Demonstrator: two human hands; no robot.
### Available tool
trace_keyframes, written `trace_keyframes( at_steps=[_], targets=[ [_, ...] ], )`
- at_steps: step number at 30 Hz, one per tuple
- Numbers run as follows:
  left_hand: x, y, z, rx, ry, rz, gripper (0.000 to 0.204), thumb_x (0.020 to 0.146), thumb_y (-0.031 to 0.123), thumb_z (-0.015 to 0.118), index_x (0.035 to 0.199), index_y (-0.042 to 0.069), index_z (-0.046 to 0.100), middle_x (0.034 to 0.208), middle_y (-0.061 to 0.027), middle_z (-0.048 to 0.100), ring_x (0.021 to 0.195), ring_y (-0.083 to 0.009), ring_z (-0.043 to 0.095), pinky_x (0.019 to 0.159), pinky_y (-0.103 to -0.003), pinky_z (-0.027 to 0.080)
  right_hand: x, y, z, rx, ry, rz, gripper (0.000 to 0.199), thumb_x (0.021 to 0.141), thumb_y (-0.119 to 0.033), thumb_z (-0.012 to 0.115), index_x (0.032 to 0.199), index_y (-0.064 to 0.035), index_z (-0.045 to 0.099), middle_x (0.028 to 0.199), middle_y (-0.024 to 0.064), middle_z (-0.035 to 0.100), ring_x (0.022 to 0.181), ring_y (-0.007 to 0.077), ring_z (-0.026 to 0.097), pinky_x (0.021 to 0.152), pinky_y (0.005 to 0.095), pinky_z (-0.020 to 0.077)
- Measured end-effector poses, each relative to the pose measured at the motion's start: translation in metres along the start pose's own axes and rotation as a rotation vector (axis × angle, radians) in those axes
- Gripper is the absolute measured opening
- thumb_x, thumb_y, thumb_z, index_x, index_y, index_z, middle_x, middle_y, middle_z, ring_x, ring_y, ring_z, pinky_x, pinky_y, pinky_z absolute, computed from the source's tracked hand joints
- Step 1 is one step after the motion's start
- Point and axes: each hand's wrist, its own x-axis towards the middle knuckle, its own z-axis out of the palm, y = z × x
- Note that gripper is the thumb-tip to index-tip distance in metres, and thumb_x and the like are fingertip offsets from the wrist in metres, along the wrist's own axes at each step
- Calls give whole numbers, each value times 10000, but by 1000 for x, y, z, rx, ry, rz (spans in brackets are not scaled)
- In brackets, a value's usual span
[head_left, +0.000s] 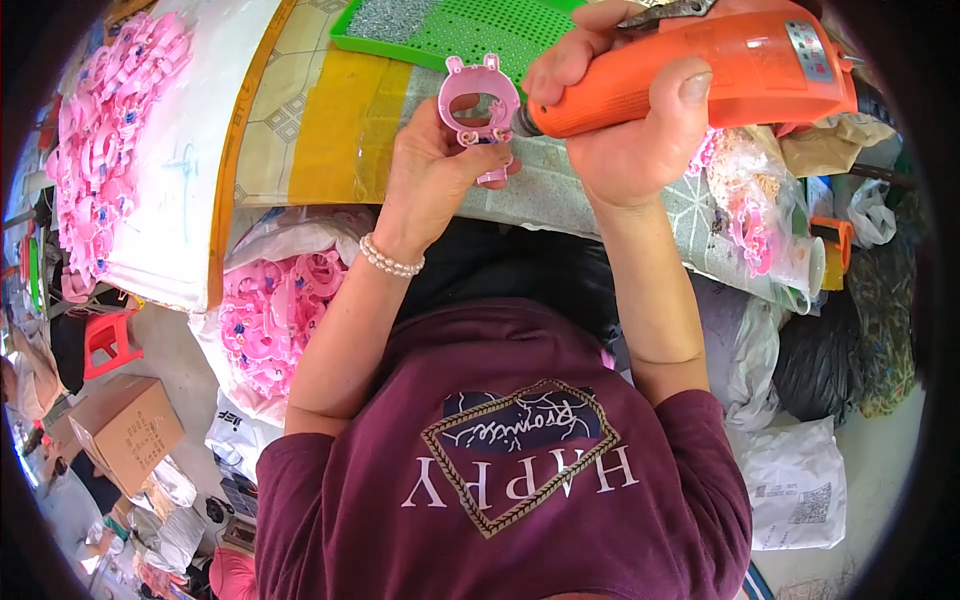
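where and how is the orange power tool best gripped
Probably around the thick body of the orange power tool, coming from the near side, as the right hand does. The body is long and runs sideways, giving fingers room to wrap, while its narrow dark nose points left at the pink frame, so fingers are best kept back from that end.

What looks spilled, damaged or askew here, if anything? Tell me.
Nothing plainly stands out. The small grey bits lie inside the green tray, the pink pieces sit heaped on the white tabletop, and the pink frame in the left hand shows no visible damage.
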Motion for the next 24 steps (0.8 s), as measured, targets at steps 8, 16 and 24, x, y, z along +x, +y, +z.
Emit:
trace_keyframes(
  at_steps=[8, 16, 24],
  targets=[
    [1, -2, 1, -20, 9, 29, 361, 763, -39, 650, 1086, -25, 490, 888, -93, 616, 720, -183, 649, 583, -265, 526, 2, 7, 0, -34, -3, -37, 665, 779, -573, 618, 1097, -12, 454, 736, 98, 522, 637, 193, 522, 597, 303, 440],
    [0, -6, -1, 0, 13, 32, 362, 760, -62, 650, 1082, -32, 488, 892, -108, 621, 726, -182, 648, 598, -275, 538, 2, 13, -3, -43, 8, -56, 671, 756, -537, 672, 1101, -8, 446, 705, 93, 520, 614, 175, 527, 564, 286, 439],
    [1, -8, 4, -7, 84, 74, 359, 737, -102, 648, 1061, -50, 503, 903, -126, 625, 736, -194, 651, 612, -301, 550, -7, 19, -6, -98, -72, 3, 708, 723, -558, 706, 1102, -26, 432, 710, 63, 514, 625, 148, 525, 560, 256, 422]
  ],
)
